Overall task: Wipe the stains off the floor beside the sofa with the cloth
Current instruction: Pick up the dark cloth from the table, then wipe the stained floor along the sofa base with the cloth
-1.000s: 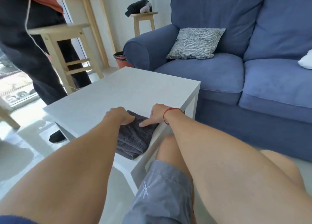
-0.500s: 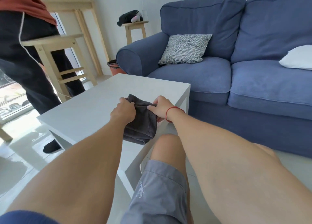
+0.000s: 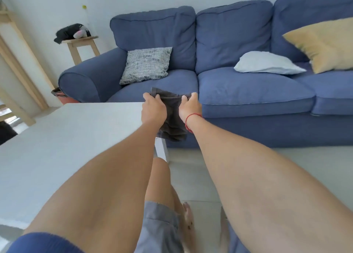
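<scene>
A dark grey cloth [image 3: 172, 117] hangs in the air past the far right corner of the white table [image 3: 63, 138], in front of the blue sofa [image 3: 238, 92]. My left hand [image 3: 153, 109] pinches its top left edge. My right hand [image 3: 190, 107], with a red string on the wrist, pinches its top right edge. The cloth droops folded between both hands. The pale tiled floor [image 3: 305, 166] runs along the sofa's front on the right; I can make out no stains on it.
On the sofa lie a patterned grey cushion [image 3: 147, 64], a white pillow [image 3: 267, 62] and a tan cushion [image 3: 324, 42]. A wooden stool [image 3: 82, 46] with dark items stands by the wall behind the sofa arm. My knee and foot [image 3: 188, 218] are below.
Both hands lifted the cloth off the table's near corner and carried it up and towards the sofa. The view turned right, so the standing person has left the frame.
</scene>
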Demonstrator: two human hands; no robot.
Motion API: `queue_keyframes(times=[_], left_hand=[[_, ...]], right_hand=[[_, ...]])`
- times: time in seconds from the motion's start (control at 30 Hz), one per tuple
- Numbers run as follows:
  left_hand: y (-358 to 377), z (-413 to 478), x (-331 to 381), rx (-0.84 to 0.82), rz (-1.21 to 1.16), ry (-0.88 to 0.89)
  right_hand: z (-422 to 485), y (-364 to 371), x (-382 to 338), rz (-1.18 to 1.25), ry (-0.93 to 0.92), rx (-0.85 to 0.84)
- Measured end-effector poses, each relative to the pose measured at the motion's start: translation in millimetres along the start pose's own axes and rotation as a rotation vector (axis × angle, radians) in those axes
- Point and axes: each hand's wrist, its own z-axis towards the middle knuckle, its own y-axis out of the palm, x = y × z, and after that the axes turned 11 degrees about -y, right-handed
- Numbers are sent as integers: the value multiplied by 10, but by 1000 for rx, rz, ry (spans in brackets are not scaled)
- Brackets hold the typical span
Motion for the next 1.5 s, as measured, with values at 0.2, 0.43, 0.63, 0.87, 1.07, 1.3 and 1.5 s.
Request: queue_keyframes(times=[0.2,0.43,0.63,0.87,1.07,1.3,1.5], left_hand=[[718,-6,82,-142,20,-28],[1507,61,-305,-313,104,-176],[2179,181,-818,-433,211,-280],[3049,300,-1360,-544,286,-378],[3650,429,-1817,-647,389,-437],[4070,390,-2366,-656,372,-590],[4155,515,-2690,-440,491,-462]], right_hand=[[193,-314,527,-89,72,109],[333,-315,1324,-249,163,36],[438,-152,2076,-356,236,-67],[535,144,3067,-411,403,-166],[555,356,3808,-466,480,-263],[453,506,4482,-522,561,-207],[241,647,4846,-783,280,-394]])
